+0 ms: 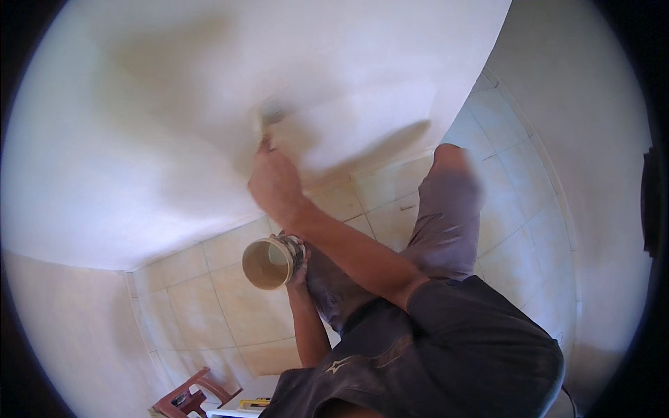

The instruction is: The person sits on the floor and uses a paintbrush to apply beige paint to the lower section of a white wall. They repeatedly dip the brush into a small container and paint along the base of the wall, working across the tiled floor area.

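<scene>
My right hand [276, 180] grips the handle of a paintbrush [272, 116], blurred by motion. The bristles are against or very close to the white wall [334, 47]; the blur hides which. Lower down, my left hand [300, 269] wraps around the side of a round tub [256, 264]. The tub is tilted with its mouth towards me, and something pale or whitish shows inside it. My right forearm passes above the tub and partly covers my left hand.
Beige floor tiles [245, 308] meet the wall below. My bent knee [452, 162] is near the wall's right edge [473, 96]. A reddish-brown plastic stool [193, 392] and a yellow-handled tool [253, 403] are at the bottom left. Another wall [596, 209] rises at right.
</scene>
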Demonstrator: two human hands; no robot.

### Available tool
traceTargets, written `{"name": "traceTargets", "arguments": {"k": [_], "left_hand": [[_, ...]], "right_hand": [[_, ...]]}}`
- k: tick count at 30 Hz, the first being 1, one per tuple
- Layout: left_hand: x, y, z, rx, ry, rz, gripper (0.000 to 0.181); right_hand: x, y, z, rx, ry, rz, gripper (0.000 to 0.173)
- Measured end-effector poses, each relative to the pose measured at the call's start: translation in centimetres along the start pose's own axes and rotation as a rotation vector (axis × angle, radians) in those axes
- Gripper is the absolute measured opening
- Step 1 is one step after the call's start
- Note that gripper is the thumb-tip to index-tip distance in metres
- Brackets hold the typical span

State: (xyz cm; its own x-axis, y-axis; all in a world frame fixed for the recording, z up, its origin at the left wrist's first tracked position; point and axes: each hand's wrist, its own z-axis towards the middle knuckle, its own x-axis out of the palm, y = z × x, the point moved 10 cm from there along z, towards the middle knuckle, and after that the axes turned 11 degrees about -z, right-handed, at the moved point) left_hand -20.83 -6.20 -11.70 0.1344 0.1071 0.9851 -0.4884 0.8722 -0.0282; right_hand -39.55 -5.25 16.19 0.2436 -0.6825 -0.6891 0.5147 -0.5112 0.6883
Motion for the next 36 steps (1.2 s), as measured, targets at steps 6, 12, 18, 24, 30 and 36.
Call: {"name": "traceTargets", "arguments": {"k": [6, 12, 18, 24, 30, 36], "left_hand": [[3.8, 1.7, 2.0, 0.006, 0.054, -0.085, 0.066], [2.1, 0.5, 0.6, -0.041, 0.059, -0.111, 0.067], [-2.9, -1.8, 0.1, -0.055, 0.02, -0.071, 0.065], [-3.3, -1.4, -0.7, -0.071, -0.018, -0.037, 0.063], [-3.3, -2.3, -0.7, -0.07, -0.015, -0.13, 0.062], [-6.0, -1.4, -0.3, -0.073, -0.016, -0.175, 0.059]], "right_hand": [[-0.3, 2.0, 3.2, -0.144, 0.134, 0.078, 0.053], [-6.3, -9.0, 2.9, -0.11, -0.166, 0.075, 0.026], [-8.3, -15.8, 1.5, -0.08, -0.204, 0.06, 0.025], [-15.4, -22.3, -0.6, 0.192, -0.276, -0.093, 0.026], [-19.8, -23.6, -5.1, 0.321, -0.429, -0.103, 0.029], [-2.3, -9.5, -1.3, 0.007, -0.296, -0.141, 0.039]]}}
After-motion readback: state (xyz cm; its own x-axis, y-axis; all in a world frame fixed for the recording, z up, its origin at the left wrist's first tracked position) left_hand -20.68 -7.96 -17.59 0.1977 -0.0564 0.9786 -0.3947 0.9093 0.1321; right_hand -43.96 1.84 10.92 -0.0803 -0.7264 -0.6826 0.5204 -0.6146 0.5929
